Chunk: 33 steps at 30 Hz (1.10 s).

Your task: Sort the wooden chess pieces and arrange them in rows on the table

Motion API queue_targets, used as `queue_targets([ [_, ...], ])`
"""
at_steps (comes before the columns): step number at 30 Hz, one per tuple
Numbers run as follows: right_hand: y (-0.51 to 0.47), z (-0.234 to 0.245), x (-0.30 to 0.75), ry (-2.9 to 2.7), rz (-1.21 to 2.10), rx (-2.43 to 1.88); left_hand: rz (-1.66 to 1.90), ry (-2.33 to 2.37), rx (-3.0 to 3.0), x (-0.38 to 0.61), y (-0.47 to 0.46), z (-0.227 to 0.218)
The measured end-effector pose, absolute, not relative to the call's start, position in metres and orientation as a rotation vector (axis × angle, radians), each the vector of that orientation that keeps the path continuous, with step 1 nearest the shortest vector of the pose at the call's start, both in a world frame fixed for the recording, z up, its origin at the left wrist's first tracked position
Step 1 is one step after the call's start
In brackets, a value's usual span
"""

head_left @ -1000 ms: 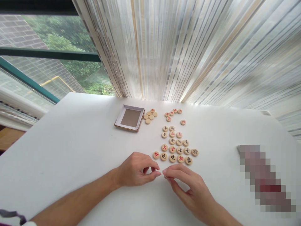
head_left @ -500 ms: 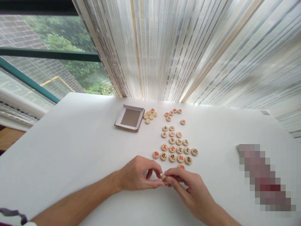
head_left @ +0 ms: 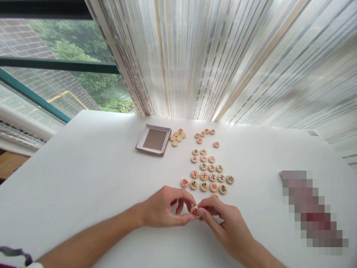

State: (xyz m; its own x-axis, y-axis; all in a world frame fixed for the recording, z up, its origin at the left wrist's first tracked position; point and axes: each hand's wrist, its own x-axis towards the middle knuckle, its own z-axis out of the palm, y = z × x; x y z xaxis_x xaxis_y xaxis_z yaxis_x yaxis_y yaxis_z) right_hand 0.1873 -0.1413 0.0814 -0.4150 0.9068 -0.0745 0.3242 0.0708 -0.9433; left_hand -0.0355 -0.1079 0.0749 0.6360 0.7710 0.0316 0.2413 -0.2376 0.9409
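My left hand (head_left: 163,208) and my right hand (head_left: 223,219) meet at the near middle of the white table (head_left: 83,175). Between their fingertips they pinch a round wooden chess piece (head_left: 195,211) with a red character, tilted up toward me. Another red-marked piece (head_left: 214,195) shows just beyond my right fingers. Farther out lie rows of several wooden pieces (head_left: 208,176) with red and black characters, face up.
A shallow open box lid (head_left: 154,140) lies at the far middle, with a small cluster of blank-faced pieces (head_left: 177,137) beside it and more red pieces (head_left: 205,134) to their right. A blurred object (head_left: 309,208) rests at the right. Striped curtains hang behind the table.
My fingertips closed together on a red-character piece and lifted it, tilting its face toward me. The view has shifted slightly.
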Motion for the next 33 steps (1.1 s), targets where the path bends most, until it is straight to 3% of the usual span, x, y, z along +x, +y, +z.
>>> queue_targets([
  [14, -0.144, 0.075, 0.184, -2.134, 0.923, -1.0, 0.604, 0.816, 1.645, -0.038, -0.107, 0.066],
  [33, -0.142, 0.077, 0.191, -2.339, 0.767, -0.96, 0.554, 0.683, 1.825, -0.042, -0.106, 0.078],
])
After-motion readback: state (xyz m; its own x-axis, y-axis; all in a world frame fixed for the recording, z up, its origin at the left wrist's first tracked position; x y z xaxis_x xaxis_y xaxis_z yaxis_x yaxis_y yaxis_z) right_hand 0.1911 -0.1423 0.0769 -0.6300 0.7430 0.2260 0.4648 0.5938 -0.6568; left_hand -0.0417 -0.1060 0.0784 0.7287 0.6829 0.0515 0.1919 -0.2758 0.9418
